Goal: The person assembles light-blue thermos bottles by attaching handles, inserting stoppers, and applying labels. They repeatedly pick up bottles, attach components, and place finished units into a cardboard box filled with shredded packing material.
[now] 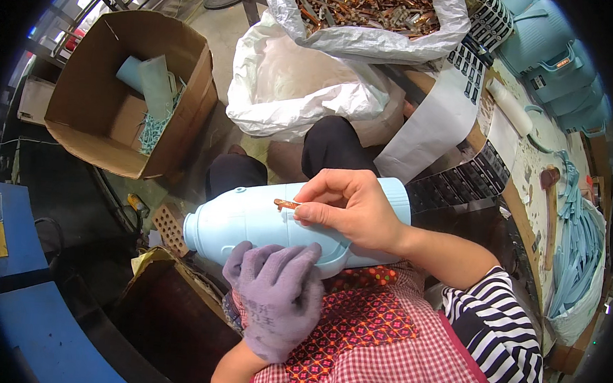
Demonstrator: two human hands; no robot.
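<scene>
Pale-blue, bottle-shaped plastic shell (253, 216), on its side, neck to the left, black-trousered knees (333, 148) just beyond it! Against its near side, the purple-grey-gloved left hand (273, 297), fingers curled; whether it grips, can't tell. Above its middle, a small copper-coloured piece (287, 204), pinched by the bare right hand (354, 211)! Shell looks light, stiff, slick; best cupped round its body.

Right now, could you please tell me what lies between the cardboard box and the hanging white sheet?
The head view shows mainly an open white bag between the box and sheet, with some floor beside the box.
</scene>
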